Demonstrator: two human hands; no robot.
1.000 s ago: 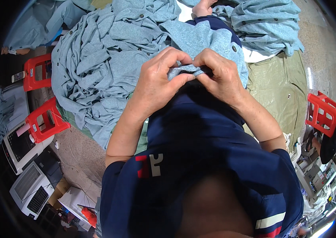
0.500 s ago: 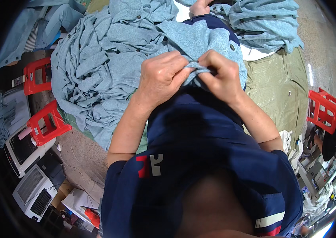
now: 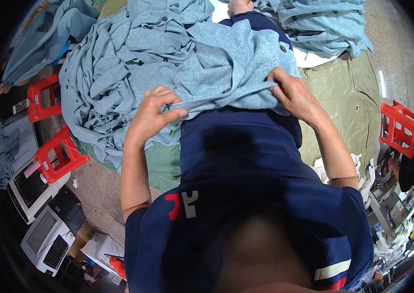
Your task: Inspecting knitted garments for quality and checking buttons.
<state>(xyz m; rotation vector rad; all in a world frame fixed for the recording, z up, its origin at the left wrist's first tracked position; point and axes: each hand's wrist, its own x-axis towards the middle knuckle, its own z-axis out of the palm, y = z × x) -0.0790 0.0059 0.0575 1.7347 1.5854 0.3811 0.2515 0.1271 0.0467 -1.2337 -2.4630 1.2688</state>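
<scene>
Plainly, from my remote station, I saw the left hand and right hand each pinching, thumb close to fingers, the edge of the blue knit garment across the lap, where light, even tension seemed best against stretching.

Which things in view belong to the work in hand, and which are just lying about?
In the work:
blue knit, its edge held by left hand and right hand
knit pile, likely, same blue

Apparently just about:
red stools
white machines
</scene>
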